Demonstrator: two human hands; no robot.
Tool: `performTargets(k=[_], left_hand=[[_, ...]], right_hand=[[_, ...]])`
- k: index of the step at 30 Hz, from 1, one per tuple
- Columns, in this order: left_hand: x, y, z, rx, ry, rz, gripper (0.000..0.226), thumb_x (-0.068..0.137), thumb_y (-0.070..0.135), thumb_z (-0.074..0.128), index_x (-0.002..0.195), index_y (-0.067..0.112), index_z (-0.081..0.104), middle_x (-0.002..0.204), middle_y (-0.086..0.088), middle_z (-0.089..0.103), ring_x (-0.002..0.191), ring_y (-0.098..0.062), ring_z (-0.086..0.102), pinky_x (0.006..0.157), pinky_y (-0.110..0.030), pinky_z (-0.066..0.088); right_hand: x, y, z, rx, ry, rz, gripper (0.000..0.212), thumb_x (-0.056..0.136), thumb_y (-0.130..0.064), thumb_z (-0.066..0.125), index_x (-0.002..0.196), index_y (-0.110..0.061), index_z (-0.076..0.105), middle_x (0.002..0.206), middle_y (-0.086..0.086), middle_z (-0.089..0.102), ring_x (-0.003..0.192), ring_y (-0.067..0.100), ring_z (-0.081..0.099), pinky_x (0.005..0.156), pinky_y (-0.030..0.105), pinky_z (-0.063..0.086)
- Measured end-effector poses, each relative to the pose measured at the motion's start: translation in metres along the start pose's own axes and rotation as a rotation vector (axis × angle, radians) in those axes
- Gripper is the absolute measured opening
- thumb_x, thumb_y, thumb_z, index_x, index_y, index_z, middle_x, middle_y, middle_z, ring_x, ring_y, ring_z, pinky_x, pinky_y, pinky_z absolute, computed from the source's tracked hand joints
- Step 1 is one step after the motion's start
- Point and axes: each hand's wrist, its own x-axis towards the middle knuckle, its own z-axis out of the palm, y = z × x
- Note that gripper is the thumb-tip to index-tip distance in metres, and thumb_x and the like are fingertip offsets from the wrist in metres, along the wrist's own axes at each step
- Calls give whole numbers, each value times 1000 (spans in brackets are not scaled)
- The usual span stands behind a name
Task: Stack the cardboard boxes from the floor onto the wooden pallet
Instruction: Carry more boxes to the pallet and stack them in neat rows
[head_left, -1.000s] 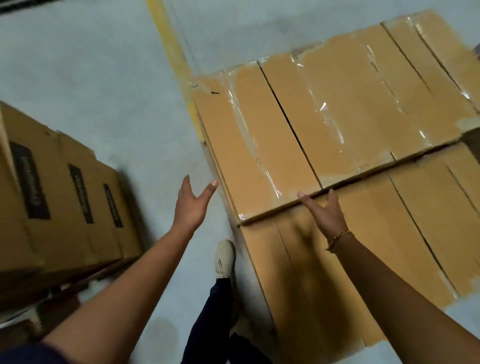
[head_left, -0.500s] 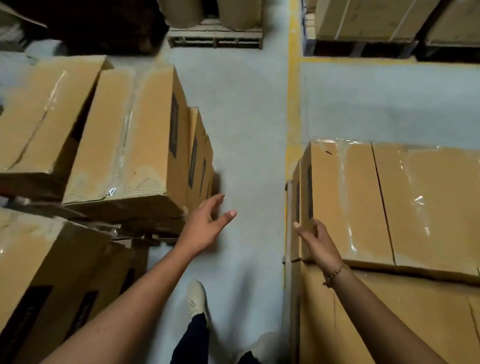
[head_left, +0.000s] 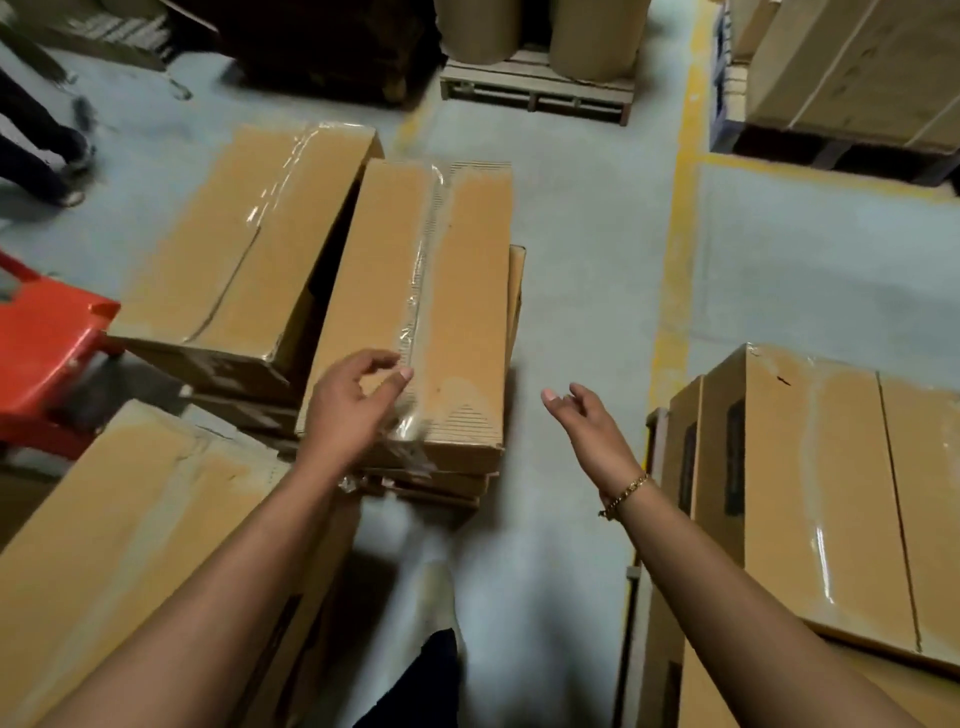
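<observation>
A long taped cardboard box (head_left: 447, 312) lies on top of a pile of boxes on the floor, left of centre. My left hand (head_left: 348, 410) hovers over its near end, fingers loosely curled and holding nothing. My right hand (head_left: 587, 431) is open in the air over the bare floor, to the right of that box. At the right, stacked boxes (head_left: 831, 493) sit in layers; a pallet edge (head_left: 631, 577) shows at their left side. Another box (head_left: 244, 249) leans beside the top one.
A red plastic stool (head_left: 47, 343) stands at the left. A large box (head_left: 119, 545) lies at bottom left. Cardboard rolls on a wooden pallet (head_left: 535, 88) stand at the back, and more loaded pallets (head_left: 841, 78) at top right. Another person's legs (head_left: 36, 135) are at upper left. My shoe (head_left: 436, 592) is on the floor.
My view has swung left from the stacked boxes to the floor pile. My right hand left the stack's edge and my left hand has reached over the top floor box.
</observation>
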Motion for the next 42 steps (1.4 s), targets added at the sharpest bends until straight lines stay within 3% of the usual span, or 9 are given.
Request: performTargets(k=[5, 11, 18, 22, 28, 33, 37, 40, 42], left_hand=[[73, -51, -33, 150, -31, -137, 65, 98, 43, 66, 153, 16, 45, 157, -10, 42, 145, -30, 38, 113, -45, 34], [122, -99, -35, -27, -158, -391, 92, 96, 53, 65, 166, 20, 14, 170, -8, 23, 154, -33, 27, 121, -48, 26], [138, -130, -22, -299, -239, -549, 98, 81, 71, 72, 157, 18, 40, 151, -6, 55, 137, -29, 53, 116, -46, 40], [135, -126, -13, -369, -212, -506, 79, 82, 57, 80, 146, 20, 55, 131, 0, 69, 120, -22, 65, 110, -47, 48], [123, -110, -1, -395, -231, -452, 73, 83, 53, 81, 144, 22, 56, 128, 2, 70, 117, -21, 67, 109, -46, 50], [85, -77, 18, -367, -285, -394, 55, 85, 49, 80, 133, 30, 59, 126, 3, 70, 118, -21, 66, 109, -43, 49], [36, -38, 48, -333, -341, -289, 68, 96, 35, 72, 153, 12, 44, 131, 9, 55, 125, -13, 53, 98, -23, 37], [-6, -19, 75, -301, -430, -229, 87, 89, 54, 75, 157, 14, 39, 142, 6, 54, 136, -20, 50, 104, -28, 35], [-37, -7, 93, -279, -499, -219, 75, 87, 55, 76, 148, 21, 50, 139, 8, 58, 131, -18, 54, 106, -32, 38]], right_hand=[[44, -31, 61, -27, -2, 46, 76, 99, -51, 60, 160, -15, 30, 161, 3, 40, 145, 17, 41, 103, 25, 29], [76, -43, 99, -24, 68, 118, 37, 99, -47, 61, 126, -25, 49, 117, -17, 61, 99, 5, 60, 86, 29, 44], [84, -27, 109, 5, 107, 191, 52, 84, -61, 74, 126, -33, 61, 115, -12, 71, 104, 13, 68, 101, 42, 53], [83, -20, 111, 76, 141, 176, 47, 80, -55, 81, 121, -38, 64, 112, -14, 74, 103, 11, 71, 99, 42, 55], [65, -12, 92, 131, 190, 144, 34, 83, -49, 82, 110, -43, 62, 112, -14, 74, 104, 11, 70, 101, 42, 55], [19, 11, 59, 176, 271, 125, 55, 79, -54, 83, 127, -35, 61, 112, -13, 75, 103, 11, 71, 100, 43, 56], [-37, 40, 21, 214, 372, 138, 59, 79, -54, 83, 129, -32, 60, 113, -12, 74, 104, 12, 71, 98, 41, 57], [-91, 66, -10, 277, 460, 136, 50, 84, -43, 83, 126, -31, 61, 113, -11, 74, 104, 10, 71, 96, 36, 56], [-131, 88, -29, 306, 516, 129, 51, 83, -42, 83, 128, -29, 63, 113, -12, 75, 103, 8, 71, 96, 35, 57]])
